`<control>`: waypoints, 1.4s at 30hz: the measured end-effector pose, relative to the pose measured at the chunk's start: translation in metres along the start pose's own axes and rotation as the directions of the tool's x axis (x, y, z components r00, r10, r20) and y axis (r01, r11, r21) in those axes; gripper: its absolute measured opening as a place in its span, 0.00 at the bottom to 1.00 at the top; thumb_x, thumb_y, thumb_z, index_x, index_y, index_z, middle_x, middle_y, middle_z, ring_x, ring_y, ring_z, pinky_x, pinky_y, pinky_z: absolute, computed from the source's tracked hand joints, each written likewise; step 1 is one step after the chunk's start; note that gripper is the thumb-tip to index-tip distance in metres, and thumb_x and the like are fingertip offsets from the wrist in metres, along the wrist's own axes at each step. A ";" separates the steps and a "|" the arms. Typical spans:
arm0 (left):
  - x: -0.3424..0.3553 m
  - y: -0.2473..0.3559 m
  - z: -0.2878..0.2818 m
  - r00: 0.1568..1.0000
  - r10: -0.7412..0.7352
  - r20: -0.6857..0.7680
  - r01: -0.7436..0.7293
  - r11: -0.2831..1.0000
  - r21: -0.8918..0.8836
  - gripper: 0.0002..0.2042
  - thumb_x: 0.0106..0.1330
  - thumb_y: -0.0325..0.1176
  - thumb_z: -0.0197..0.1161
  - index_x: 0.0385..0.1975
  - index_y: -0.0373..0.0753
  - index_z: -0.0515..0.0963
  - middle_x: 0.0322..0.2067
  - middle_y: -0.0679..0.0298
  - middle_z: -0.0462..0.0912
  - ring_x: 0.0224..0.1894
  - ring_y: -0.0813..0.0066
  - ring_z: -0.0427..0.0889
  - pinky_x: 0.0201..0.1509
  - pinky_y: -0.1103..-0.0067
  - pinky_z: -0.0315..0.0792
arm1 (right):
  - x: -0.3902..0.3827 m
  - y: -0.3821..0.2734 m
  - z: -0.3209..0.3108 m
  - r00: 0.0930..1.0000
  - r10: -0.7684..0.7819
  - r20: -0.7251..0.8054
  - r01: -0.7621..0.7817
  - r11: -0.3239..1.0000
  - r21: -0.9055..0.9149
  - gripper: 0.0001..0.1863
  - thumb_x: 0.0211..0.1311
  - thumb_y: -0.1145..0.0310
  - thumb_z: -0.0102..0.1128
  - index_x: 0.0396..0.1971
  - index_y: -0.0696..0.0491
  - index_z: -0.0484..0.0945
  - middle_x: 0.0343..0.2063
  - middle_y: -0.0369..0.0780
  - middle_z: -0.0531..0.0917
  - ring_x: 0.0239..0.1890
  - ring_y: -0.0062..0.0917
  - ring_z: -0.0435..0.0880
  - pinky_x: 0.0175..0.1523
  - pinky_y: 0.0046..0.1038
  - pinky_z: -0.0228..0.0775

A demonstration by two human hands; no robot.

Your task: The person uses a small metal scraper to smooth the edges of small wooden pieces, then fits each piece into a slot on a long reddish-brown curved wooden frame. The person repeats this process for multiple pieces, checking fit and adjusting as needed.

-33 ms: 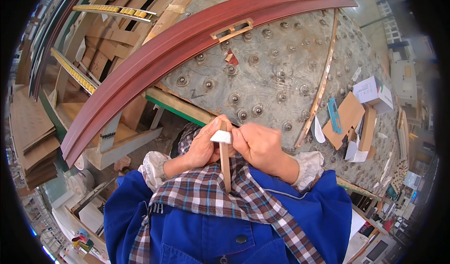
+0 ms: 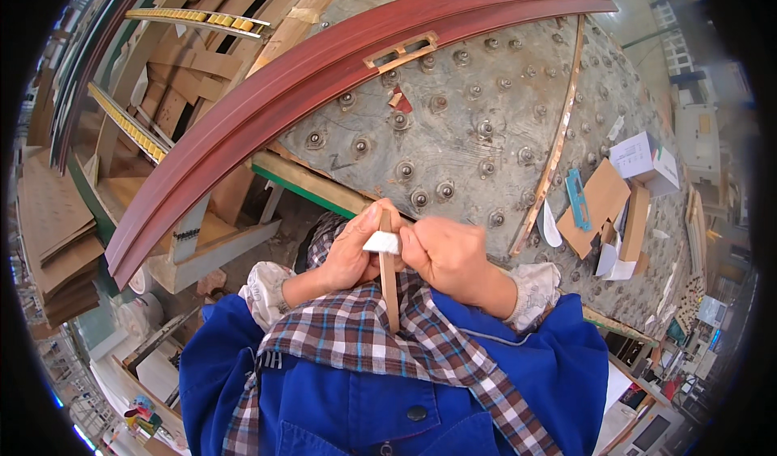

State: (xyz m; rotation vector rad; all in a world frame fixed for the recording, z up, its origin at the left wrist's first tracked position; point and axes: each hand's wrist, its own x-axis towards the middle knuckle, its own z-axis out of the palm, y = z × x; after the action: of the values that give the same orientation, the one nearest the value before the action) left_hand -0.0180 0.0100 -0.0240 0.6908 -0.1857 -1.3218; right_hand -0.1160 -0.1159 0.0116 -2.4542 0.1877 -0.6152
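In front of my chest a slim wooden stick (image 2: 389, 294) points down toward my body over the plaid apron. My left hand (image 2: 350, 250) is closed round its upper end. A small white piece (image 2: 381, 243), perhaps folded paper or cloth, lies across the stick between my hands. My right hand (image 2: 450, 254) is closed in a pinch at the right end of that white piece. The palms and some fingertips are hidden. Beyond my hands a long dark-red wooden moulding (image 2: 340, 76) rests across the table, with a slotted wooden plate (image 2: 401, 51) against its near edge.
The grey table (image 2: 453, 140) is studded with ball rollers. A thin wooden strip (image 2: 558, 148) crosses it. At right lie a white box (image 2: 645, 163), cardboard pieces (image 2: 595, 205) and a blue template (image 2: 577, 199). Roller rails (image 2: 129, 123) and stacked boards (image 2: 57, 229) stand at left.
The white piece has shifted slightly down along the stick and tilted a little. Both hands stay in nearly the same place.
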 end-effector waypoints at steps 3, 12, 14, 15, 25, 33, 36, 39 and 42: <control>0.001 -0.002 0.002 0.997 0.021 -0.070 -0.015 0.996 0.092 0.17 0.72 0.45 0.35 0.29 0.40 0.63 0.22 0.67 0.65 0.21 0.82 0.62 0.24 0.85 0.60 | -0.004 0.000 0.000 1.000 0.000 0.012 0.000 1.000 0.008 0.15 0.53 0.68 0.58 0.12 0.51 0.65 0.10 0.36 0.68 0.12 0.27 0.71 0.15 0.28 0.61; 0.000 -0.002 0.000 1.000 0.023 0.010 -0.024 0.995 0.096 0.18 0.71 0.47 0.35 0.29 0.39 0.64 0.23 0.66 0.66 0.24 0.81 0.64 0.28 0.84 0.62 | -0.007 -0.001 -0.004 0.998 -0.018 0.064 0.015 0.998 0.054 0.14 0.53 0.67 0.59 0.12 0.51 0.66 0.10 0.36 0.68 0.11 0.26 0.71 0.15 0.28 0.62; 0.000 -0.001 0.000 1.000 0.031 0.002 -0.031 0.993 0.115 0.18 0.71 0.46 0.35 0.29 0.39 0.64 0.22 0.65 0.67 0.24 0.81 0.64 0.28 0.84 0.62 | -0.007 -0.001 -0.005 0.997 -0.030 0.070 0.025 0.998 0.066 0.14 0.52 0.68 0.59 0.13 0.51 0.66 0.10 0.36 0.68 0.11 0.26 0.71 0.15 0.27 0.62; 0.000 0.000 0.001 0.999 0.033 -0.007 -0.031 0.992 0.120 0.18 0.71 0.46 0.34 0.29 0.39 0.63 0.22 0.64 0.67 0.24 0.81 0.64 0.28 0.84 0.62 | -0.007 -0.001 -0.005 0.997 -0.036 0.073 0.030 0.997 0.071 0.14 0.52 0.68 0.59 0.13 0.51 0.67 0.10 0.36 0.69 0.11 0.26 0.71 0.15 0.27 0.62; 0.002 -0.003 0.000 0.998 0.025 -0.061 -0.024 1.000 0.008 0.17 0.71 0.45 0.35 0.29 0.39 0.63 0.20 0.66 0.65 0.16 0.82 0.57 0.20 0.84 0.54 | -0.002 0.003 0.004 0.999 0.037 -0.033 -0.035 0.998 0.058 0.14 0.53 0.69 0.58 0.13 0.52 0.66 0.10 0.37 0.69 0.11 0.27 0.71 0.15 0.28 0.61; 0.001 -0.006 -0.003 0.994 0.104 -0.019 -0.100 0.984 0.147 0.17 0.72 0.45 0.34 0.31 0.39 0.64 0.23 0.65 0.67 0.21 0.81 0.63 0.25 0.85 0.60 | -0.007 -0.001 0.000 0.999 -0.025 0.043 0.021 0.994 0.109 0.14 0.53 0.68 0.58 0.12 0.51 0.66 0.10 0.36 0.68 0.12 0.26 0.71 0.16 0.28 0.61; 0.001 -0.005 -0.007 0.995 0.100 0.024 -0.102 0.977 0.189 0.17 0.72 0.45 0.33 0.31 0.39 0.63 0.24 0.63 0.68 0.22 0.79 0.64 0.27 0.84 0.61 | -0.008 -0.001 -0.003 0.995 -0.064 0.071 0.057 0.994 0.093 0.14 0.52 0.68 0.59 0.12 0.51 0.66 0.10 0.35 0.69 0.12 0.25 0.71 0.16 0.27 0.61; 0.000 -0.005 -0.006 0.998 0.052 0.021 -0.053 0.998 0.046 0.17 0.72 0.45 0.33 0.31 0.40 0.63 0.22 0.63 0.68 0.20 0.79 0.62 0.25 0.83 0.59 | -0.006 -0.005 -0.008 0.979 -0.152 0.134 0.128 0.977 0.168 0.14 0.51 0.68 0.60 0.12 0.51 0.66 0.10 0.34 0.69 0.12 0.24 0.71 0.16 0.27 0.62; 0.002 -0.005 0.000 0.997 0.067 0.044 -0.065 0.996 -0.054 0.16 0.72 0.45 0.32 0.29 0.40 0.62 0.17 0.64 0.64 0.16 0.80 0.56 0.22 0.82 0.55 | -0.009 -0.001 -0.011 0.955 -0.215 0.203 0.172 0.962 0.213 0.13 0.51 0.67 0.60 0.13 0.50 0.69 0.11 0.34 0.70 0.13 0.23 0.72 0.16 0.26 0.63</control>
State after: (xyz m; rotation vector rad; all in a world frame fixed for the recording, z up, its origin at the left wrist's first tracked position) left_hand -0.0212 0.0082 -0.0272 0.6054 -0.2085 -1.2754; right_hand -0.1289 -0.1184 0.0161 -2.3443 -0.1989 -0.4102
